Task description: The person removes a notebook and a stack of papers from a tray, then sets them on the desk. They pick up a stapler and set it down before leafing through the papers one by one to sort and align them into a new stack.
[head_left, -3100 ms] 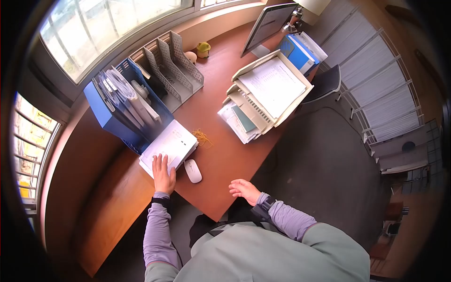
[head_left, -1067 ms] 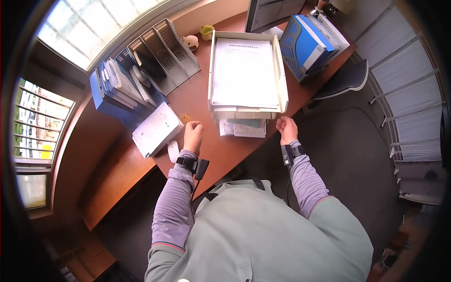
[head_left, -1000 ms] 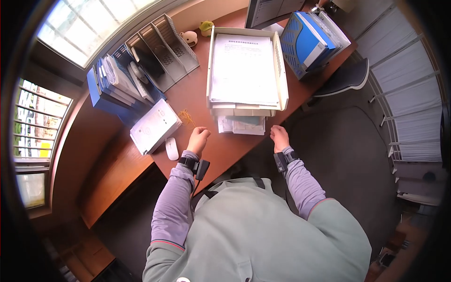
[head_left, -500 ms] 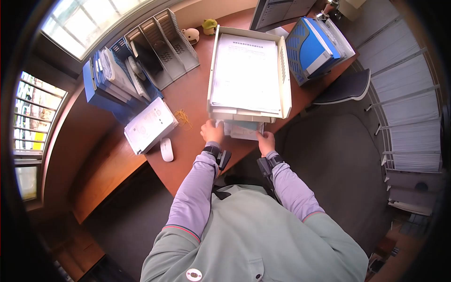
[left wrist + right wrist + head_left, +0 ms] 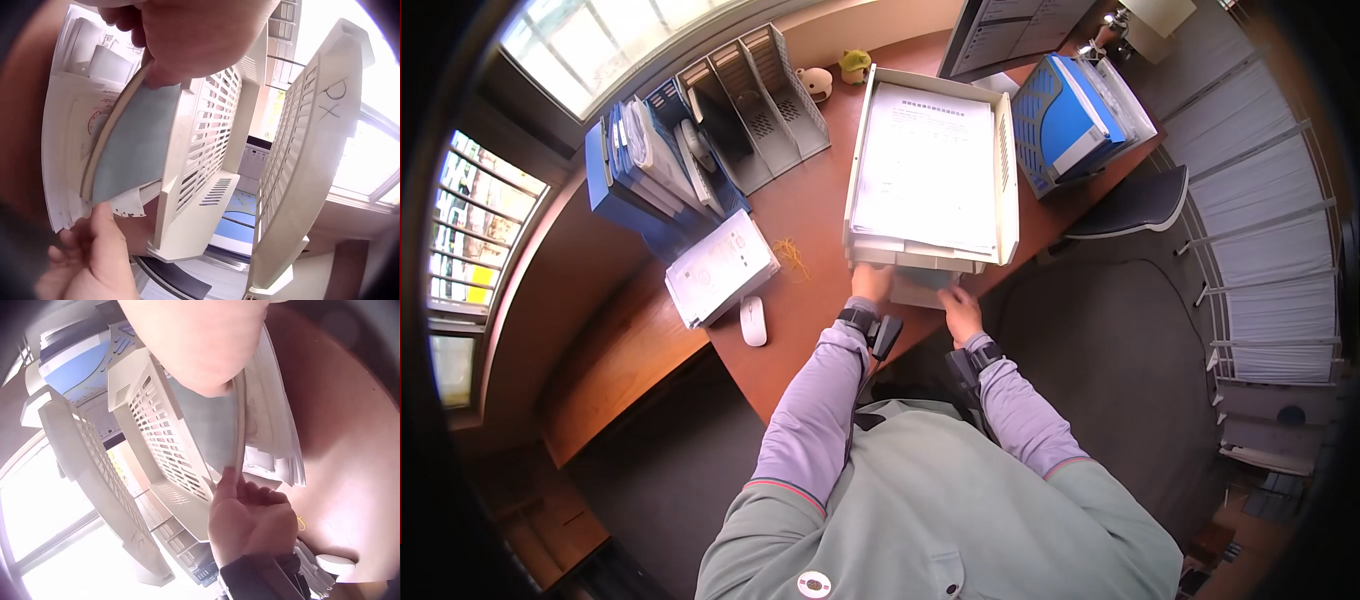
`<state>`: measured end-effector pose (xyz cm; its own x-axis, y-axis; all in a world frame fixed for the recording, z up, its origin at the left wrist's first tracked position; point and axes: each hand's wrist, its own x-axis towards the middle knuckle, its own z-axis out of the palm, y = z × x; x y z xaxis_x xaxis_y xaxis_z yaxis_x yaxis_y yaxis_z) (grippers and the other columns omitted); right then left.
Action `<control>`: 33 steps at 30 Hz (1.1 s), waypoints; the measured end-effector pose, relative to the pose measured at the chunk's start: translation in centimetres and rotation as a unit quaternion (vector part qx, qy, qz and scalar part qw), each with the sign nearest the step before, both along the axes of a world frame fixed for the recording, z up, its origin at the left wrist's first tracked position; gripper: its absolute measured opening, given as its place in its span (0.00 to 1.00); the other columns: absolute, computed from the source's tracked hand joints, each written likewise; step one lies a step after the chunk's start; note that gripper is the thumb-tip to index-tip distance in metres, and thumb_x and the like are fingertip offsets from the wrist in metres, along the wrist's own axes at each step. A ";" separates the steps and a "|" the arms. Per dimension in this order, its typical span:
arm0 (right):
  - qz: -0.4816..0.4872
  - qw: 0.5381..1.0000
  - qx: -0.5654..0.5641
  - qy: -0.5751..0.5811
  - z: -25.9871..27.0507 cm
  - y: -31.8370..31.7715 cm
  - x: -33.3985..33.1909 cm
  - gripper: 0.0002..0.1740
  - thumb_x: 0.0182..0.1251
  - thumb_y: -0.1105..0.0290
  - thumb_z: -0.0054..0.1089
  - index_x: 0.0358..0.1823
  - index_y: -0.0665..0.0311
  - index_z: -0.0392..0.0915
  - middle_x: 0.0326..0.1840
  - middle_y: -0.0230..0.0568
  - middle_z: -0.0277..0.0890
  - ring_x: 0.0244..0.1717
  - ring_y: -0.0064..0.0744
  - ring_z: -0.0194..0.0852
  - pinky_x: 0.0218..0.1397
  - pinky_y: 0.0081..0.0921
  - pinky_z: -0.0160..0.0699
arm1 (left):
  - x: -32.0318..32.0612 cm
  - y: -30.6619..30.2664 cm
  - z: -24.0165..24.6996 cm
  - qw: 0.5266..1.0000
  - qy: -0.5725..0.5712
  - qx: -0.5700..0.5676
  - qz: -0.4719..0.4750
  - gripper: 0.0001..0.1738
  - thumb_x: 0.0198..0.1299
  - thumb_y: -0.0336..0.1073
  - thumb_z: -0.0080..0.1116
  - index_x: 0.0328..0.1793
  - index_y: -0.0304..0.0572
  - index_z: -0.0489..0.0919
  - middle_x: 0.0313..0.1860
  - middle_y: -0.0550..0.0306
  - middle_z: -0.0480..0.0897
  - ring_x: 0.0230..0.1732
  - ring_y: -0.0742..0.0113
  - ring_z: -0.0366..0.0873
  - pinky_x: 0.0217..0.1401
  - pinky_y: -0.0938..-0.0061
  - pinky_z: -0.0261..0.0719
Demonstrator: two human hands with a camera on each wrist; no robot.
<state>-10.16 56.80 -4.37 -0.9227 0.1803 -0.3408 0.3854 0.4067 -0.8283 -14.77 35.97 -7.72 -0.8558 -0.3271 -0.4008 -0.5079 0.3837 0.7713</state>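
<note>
Under the cream two-tier letter tray (image 5: 1007, 195) lies a thick booklet with a grey-green cover (image 5: 140, 134), on top of loose white papers (image 5: 65, 144). My left hand (image 5: 870, 283) pinches the booklet's left side, thumb on the cover and fingers curled below. On the opposite side, my right hand (image 5: 962, 312) pinches it near the corner with the thumb on top. The booklet's pale front edge bows between the hands in both wrist views. Its back part is hidden beneath the tray. A printed sheet (image 5: 925, 170) tops the papers in the upper tier.
Left of the tray are tangled yellow rubber bands (image 5: 791, 258), a white mouse (image 5: 753, 321) and a paper stack (image 5: 718, 265). Behind them stand a blue file box (image 5: 615, 190) and grey file rack (image 5: 785, 145). Another blue file holder (image 5: 1040, 120) and monitor (image 5: 1010, 40) stand right.
My left hand has left the paper stack near the mouse, and both hands have come to the tray's front. They now pinch the booklet beneath it. My head view has turned toward the tray.
</note>
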 end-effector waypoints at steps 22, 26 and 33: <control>0.101 0.806 -0.512 -0.280 7.0 -0.9 8.3 0.34 0.66 0.70 0.62 0.72 0.61 0.62 0.68 0.37 0.70 0.68 0.36 0.69 0.72 0.41 0.65 | 17.7 -8.0 10.6 0.834 -0.084 0.545 -0.011 0.16 0.61 0.30 0.65 0.46 0.39 0.67 0.49 0.52 0.77 0.47 0.60 0.83 0.54 0.65 0.86; 0.218 0.787 -0.486 -0.310 7.4 -4.1 7.7 0.35 0.65 0.70 0.63 0.73 0.57 0.60 0.66 0.37 0.70 0.66 0.35 0.70 0.69 0.42 0.69 | 20.0 -10.8 12.4 0.835 -0.117 0.536 0.021 0.26 0.63 0.32 0.64 0.65 0.37 0.69 0.53 0.57 0.79 0.51 0.65 0.82 0.55 0.66 0.85; 0.368 0.785 -0.406 -0.289 6.7 -12.4 5.9 0.28 0.71 0.67 0.60 0.68 0.66 0.65 0.62 0.41 0.74 0.58 0.32 0.76 0.62 0.34 0.77 | 21.3 -17.9 14.0 0.899 0.048 0.409 0.145 0.21 0.64 0.30 0.60 0.62 0.33 0.75 0.51 0.57 0.81 0.48 0.70 0.79 0.57 0.70 0.78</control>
<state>-4.27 44.44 2.33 -0.3251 -0.8220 -0.4676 0.7001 0.1232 -0.7033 6.53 18.08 6.26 -0.8253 -0.1713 -0.5381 -0.4112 -0.4709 0.7805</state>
